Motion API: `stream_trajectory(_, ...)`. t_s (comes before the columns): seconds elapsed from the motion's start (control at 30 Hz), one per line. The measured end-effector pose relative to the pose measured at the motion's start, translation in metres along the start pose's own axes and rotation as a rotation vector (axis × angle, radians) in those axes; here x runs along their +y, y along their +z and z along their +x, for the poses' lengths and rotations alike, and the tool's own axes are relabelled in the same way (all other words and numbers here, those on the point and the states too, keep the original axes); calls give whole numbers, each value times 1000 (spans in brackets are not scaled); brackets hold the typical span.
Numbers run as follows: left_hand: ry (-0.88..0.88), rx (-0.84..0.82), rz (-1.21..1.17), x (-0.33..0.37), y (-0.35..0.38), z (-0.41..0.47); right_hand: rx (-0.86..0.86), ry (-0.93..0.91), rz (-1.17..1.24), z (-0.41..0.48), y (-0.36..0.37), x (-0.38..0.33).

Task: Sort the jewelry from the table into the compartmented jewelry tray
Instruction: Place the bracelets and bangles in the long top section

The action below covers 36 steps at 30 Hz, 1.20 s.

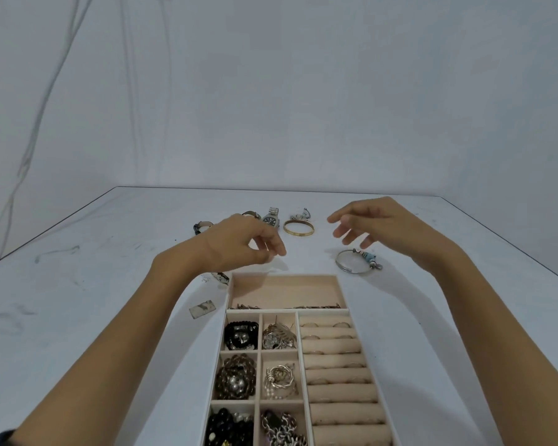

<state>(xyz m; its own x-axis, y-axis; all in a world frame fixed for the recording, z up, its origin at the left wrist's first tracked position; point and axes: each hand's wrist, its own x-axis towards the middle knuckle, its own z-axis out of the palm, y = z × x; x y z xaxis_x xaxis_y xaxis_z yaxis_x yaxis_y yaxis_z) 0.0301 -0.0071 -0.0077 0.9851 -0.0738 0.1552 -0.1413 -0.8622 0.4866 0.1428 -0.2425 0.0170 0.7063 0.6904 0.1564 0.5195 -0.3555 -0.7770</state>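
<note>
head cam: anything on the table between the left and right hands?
Head view: a gold bangle lies in the gap between left hand and right hand, toward its far side. The rest of that table stretch is bare.

light: soft, even, cool bluish cast, moderately bright | shadows: faint, diffuse on the table (87, 284) beneath left hand (239, 243) and right hand (377, 226), dim patch in the tray (341, 291) far compartment | blur: right hand's fingertips (335, 234) smeared | edges: wide-angle stretch, forearms flare toward lower corners | detail: overall soft, slightly grainy
</note>
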Motion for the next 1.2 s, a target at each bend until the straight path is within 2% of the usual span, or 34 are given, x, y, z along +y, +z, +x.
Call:
stream_trajectory(0.13,-29,-38,24,-11,8,4,124,106,-58,7,0,18)
stream_trajectory(0.4,-1,-110,-106,-14,20,6,-28,258,-499,14,14,46)
stream_trajectory(0.5,1,-90,-147,-14,27,11,-40,293,-520,14,20,51)
stream_trajectory(0.6,-69,-15,-207,-22,33,28,-32,262,-512,14,23,51)
stream_trajectory(0.83,-159,24,259,-23,40,84,18,194,-516,16,27,48)
stream_trajectory(1.0,-218,33,549,-10,46,106,119,207,-512,16,31,49)
stream_trajectory(1.2,-235,112,551,-11,47,104,104,229,-352,17,25,43)
